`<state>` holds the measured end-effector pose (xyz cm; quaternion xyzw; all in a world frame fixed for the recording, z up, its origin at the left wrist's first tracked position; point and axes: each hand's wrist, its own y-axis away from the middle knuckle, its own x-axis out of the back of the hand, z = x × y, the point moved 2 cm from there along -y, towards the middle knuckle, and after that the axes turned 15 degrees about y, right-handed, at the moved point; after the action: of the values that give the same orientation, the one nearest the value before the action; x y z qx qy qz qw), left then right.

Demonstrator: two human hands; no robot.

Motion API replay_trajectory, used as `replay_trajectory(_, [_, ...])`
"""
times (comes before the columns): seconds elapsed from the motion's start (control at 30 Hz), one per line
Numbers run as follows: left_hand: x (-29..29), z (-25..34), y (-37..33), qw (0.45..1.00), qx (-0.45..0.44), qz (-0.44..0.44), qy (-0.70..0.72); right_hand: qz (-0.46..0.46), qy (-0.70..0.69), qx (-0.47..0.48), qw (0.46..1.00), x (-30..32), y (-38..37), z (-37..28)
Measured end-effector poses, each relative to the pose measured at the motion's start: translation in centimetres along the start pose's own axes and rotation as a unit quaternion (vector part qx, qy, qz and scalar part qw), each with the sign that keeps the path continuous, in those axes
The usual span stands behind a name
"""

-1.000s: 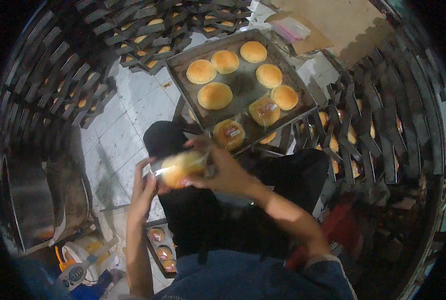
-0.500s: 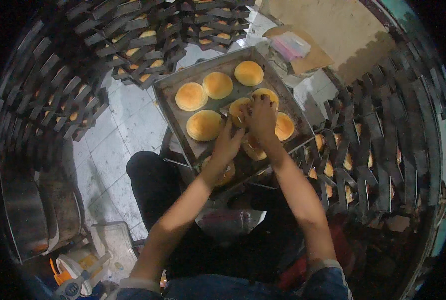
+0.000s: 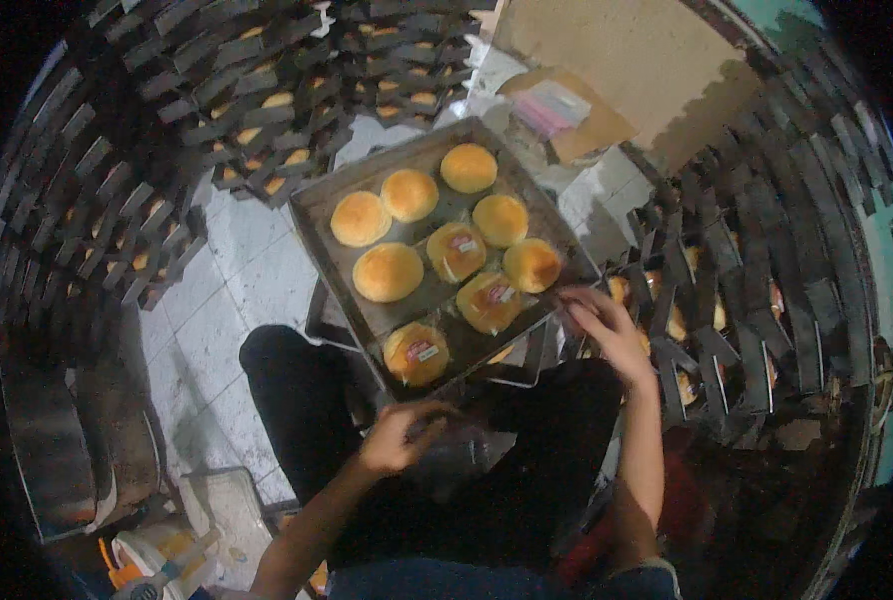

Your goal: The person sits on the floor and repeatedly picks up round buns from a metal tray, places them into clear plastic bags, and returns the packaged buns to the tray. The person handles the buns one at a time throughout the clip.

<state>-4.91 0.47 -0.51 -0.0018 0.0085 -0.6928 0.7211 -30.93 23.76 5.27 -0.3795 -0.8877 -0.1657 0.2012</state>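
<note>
A square metal baking tray [image 3: 367, 178] sits tilted in front of my knees. In it lie several bare golden buns [image 3: 388, 272] toward the far and left sides. Three buns are in clear plastic with labels: a wrapped bun [image 3: 457, 252] in the middle, a second wrapped bun [image 3: 490, 302] nearer me, and a third wrapped bun [image 3: 416, 354] at the near corner. My left hand [image 3: 395, 440] is above my lap, fingers stretched out beside a clear plastic packet [image 3: 472, 447]. Just off the tray's right corner, my right hand [image 3: 612, 330] has its fingers apart and holds nothing visible.
Stacked dark trays of buns [image 3: 737, 290] rise on my right, with more stacks [image 3: 267, 100] far and left. A brown board [image 3: 582, 115] with a pink packet lies beyond the tray. White tiles [image 3: 257, 260] show at left, above a pale plastic container [image 3: 229, 510].
Both hands have left the middle bun, which now lies wrapped in the tray. My left hand has drawn back to my lap; my right hand has moved right and nearer me.
</note>
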Motion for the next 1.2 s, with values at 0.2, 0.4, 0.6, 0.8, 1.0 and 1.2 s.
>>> replay_trajectory(0.2, [-1.6, -5.9, 1.7, 0.973, 0.011, -0.182, -0.143, 0.314, 0.573, -0.131, 0.746, 5.1, 11.9, 2.9])
replay_trajectory(0.4, [-1.5, -13.9, 1.5, 0.954, 0.136, -0.148, -0.223, -0.083, 0.331, 0.064, 0.938, -15.1, 13.8, 3.0])
replay_trajectory(0.6, [1.0, -19.0, 2.1, 0.969, 0.186, -0.143, -0.073, -0.063, 0.406, 0.223, 0.884, -26.9, 13.2, 7.1])
replay_trajectory(0.8, [1.4, -17.9, 2.6, 0.939, 0.320, -0.125, 0.027, 0.006, 0.509, 0.226, 0.831, -28.6, 15.0, 6.9])
replay_trajectory(1.0, [1.0, -16.4, 2.3, 0.971, 0.193, -0.132, -0.055, 0.049, 0.539, 0.196, 0.818, -29.7, 15.2, 6.1])
replay_trajectory(1.2, [0.2, -14.6, 2.3, 0.975, 0.190, -0.109, -0.034, -0.133, 0.482, 0.323, 0.803, -27.8, 14.1, 4.9])
